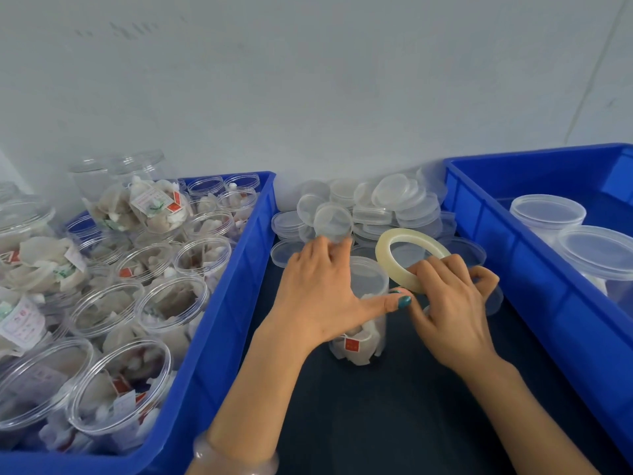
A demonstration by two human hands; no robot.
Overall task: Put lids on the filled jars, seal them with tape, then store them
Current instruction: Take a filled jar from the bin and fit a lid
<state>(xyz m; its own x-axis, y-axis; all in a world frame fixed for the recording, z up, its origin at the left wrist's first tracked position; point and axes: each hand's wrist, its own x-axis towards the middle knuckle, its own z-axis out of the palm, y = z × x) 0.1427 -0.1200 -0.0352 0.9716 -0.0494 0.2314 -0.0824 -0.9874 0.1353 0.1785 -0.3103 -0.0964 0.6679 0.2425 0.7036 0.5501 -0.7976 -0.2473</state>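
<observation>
Dark tabletop (394,423) bears left crate (219,337), right crate (513,255), a lid pile (376,207) and, apparently, one filled jar (356,344).

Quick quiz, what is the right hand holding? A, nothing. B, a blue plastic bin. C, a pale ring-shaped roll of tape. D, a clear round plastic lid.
C: the right hand grips the pale ring-shaped roll of tape beside the lidded clear plastic jar held by the left hand.
</observation>
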